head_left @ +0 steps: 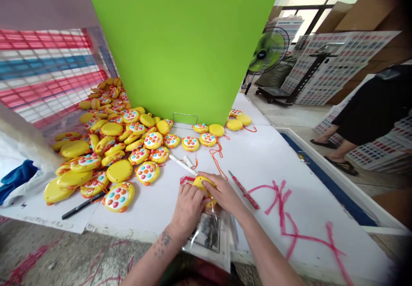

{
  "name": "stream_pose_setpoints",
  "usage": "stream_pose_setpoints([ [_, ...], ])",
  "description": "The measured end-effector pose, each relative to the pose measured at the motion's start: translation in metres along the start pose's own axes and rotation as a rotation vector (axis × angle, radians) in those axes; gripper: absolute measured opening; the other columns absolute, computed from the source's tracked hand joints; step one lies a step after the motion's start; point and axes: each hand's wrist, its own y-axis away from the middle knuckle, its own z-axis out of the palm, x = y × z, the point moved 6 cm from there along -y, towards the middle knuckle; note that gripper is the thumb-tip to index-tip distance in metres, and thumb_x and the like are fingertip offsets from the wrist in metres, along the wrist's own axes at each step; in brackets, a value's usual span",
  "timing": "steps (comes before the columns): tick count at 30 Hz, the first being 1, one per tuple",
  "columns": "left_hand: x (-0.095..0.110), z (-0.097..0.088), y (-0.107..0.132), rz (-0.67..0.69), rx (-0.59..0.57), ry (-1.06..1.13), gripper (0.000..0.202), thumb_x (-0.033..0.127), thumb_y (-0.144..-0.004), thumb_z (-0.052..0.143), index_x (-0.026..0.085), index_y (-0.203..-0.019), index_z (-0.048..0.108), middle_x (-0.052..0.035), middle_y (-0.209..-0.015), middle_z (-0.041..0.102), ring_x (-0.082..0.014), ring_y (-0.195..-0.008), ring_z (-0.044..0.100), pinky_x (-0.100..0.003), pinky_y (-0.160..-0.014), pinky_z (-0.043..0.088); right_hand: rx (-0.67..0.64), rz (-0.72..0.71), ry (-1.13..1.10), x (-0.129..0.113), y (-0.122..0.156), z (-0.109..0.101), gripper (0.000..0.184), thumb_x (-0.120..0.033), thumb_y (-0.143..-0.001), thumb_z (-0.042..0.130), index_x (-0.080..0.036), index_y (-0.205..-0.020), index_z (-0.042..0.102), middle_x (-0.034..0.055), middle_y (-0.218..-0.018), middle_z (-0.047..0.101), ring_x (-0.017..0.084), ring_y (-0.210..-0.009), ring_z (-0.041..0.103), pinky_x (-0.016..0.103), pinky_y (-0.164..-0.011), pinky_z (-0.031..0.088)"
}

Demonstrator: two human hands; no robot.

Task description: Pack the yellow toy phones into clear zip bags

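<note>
Both my hands meet at the front of a white table (289, 165). My left hand (188, 206) and my right hand (222, 191) are closed around one yellow chick-shaped toy (202, 183), pressing it at the mouth of a clear plastic bag (210, 232) with a printed label that lies under my wrists. The toy is mostly hidden by my fingers. A big pile of the same yellow toys (119, 144) with coloured buttons lies to the left.
A white marker (182, 164), a red pen (244, 190) and a black pen (80, 206) lie on the table, with orange cords (219, 155) and red scribbles. A green panel (183, 41) stands behind. A fan (268, 52) and a person's legs (341, 148) are at right.
</note>
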Motion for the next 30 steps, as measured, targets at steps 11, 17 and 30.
stream_pose_setpoints([
  [11,-0.003,0.0,-0.002,-0.039,0.02,0.189,0.006,0.012,-0.087,0.053,0.018,-0.086,0.053,-0.0092,-0.108,0.06,-0.0231,-0.105,0.054,-0.047,-0.089,0.048,0.223,0.071,0.107,0.018,0.023,-0.029,0.039,-0.044,-0.094,0.037,-0.021,-0.109,0.066,0.0096,-0.103,0.067,0.025,-0.101,0.061,0.042,-0.091,0.047],
  [17,-0.006,0.002,-0.003,-0.088,-0.027,0.285,0.009,0.01,-0.087,0.052,0.018,-0.087,0.051,-0.0093,-0.114,0.058,-0.0228,-0.113,0.051,-0.048,-0.096,0.045,0.104,0.193,0.102,0.017,0.044,-0.022,0.041,-0.046,-0.093,0.035,-0.026,-0.12,0.059,0.0046,-0.08,0.071,0.026,-0.074,0.067,0.04,-0.068,0.052],
  [30,-0.009,0.0,-0.004,-0.151,-0.053,0.36,0.007,0.012,-0.087,0.052,0.019,-0.087,0.049,-0.0093,-0.114,0.058,-0.0217,-0.113,0.052,-0.045,-0.096,0.045,0.043,0.247,-0.05,0.01,0.055,-0.018,0.044,-0.045,-0.093,0.036,-0.021,-0.125,0.055,0.0037,-0.071,0.068,0.022,-0.063,0.064,0.032,-0.059,0.049],
])
